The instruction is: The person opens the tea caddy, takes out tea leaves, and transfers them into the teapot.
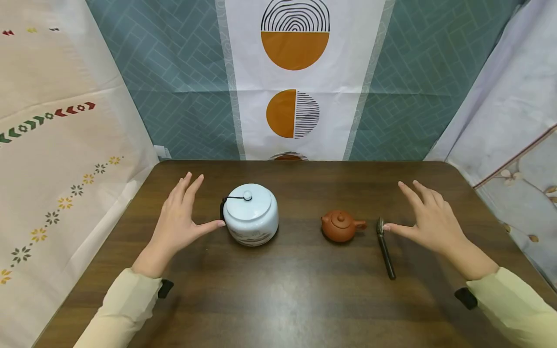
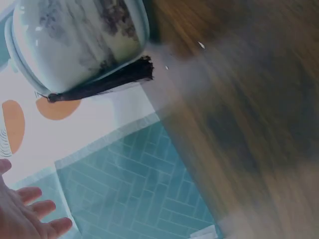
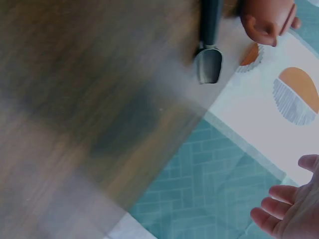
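Observation:
A pale blue lidded ceramic jar (image 1: 251, 217) with a dark cord and tassel stands left of the table's middle. My left hand (image 1: 180, 217) is just left of it, fingers spread, thumb pointing at the jar; contact cannot be told. In the left wrist view the jar (image 2: 79, 40) shows a dark painted landscape and the black tassel (image 2: 104, 85). A small reddish-brown clay teapot (image 1: 340, 225) sits to the right, its handle toward the right. Beside it lies a dark-handled tea scoop (image 1: 385, 249), scoop end away from me. My right hand (image 1: 428, 220) hovers right of the scoop, fingers spread, holding nothing.
The brown wooden table (image 1: 278, 299) ends at a back edge before a teal and white patterned cloth (image 1: 187, 111). An embroidered cream cloth (image 1: 52, 169) hangs on the left, and a pale floral curtain (image 1: 513, 106) on the right.

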`<state>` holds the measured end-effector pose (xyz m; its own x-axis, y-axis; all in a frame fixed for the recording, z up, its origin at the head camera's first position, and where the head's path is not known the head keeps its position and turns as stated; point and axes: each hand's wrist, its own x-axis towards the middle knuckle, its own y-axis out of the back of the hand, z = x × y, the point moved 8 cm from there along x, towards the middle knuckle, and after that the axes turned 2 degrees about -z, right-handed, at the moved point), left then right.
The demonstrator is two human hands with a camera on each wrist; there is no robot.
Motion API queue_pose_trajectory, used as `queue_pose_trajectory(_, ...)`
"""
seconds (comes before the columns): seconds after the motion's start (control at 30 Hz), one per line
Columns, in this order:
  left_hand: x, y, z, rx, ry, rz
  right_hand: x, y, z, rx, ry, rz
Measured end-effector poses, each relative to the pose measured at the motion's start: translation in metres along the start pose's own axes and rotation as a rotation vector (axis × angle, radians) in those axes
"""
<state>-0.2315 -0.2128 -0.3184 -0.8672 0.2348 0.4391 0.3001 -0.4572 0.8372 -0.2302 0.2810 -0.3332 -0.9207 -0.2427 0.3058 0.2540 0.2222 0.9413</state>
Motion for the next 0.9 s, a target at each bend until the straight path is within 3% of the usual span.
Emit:
queue_pose_trajectory(0.4, 0.010, 0.001, 0.032, -0.103, -0.056, 0.099, 0.013, 0.017, -0.009, 0.147, -0.025, 0.029)
queue_pose_trajectory(0.9, 0.017, -0.010, 0.074, -0.197, -0.157, 0.186, 0.024, 0.025, -0.027, 0.263, 0.024, 0.111)
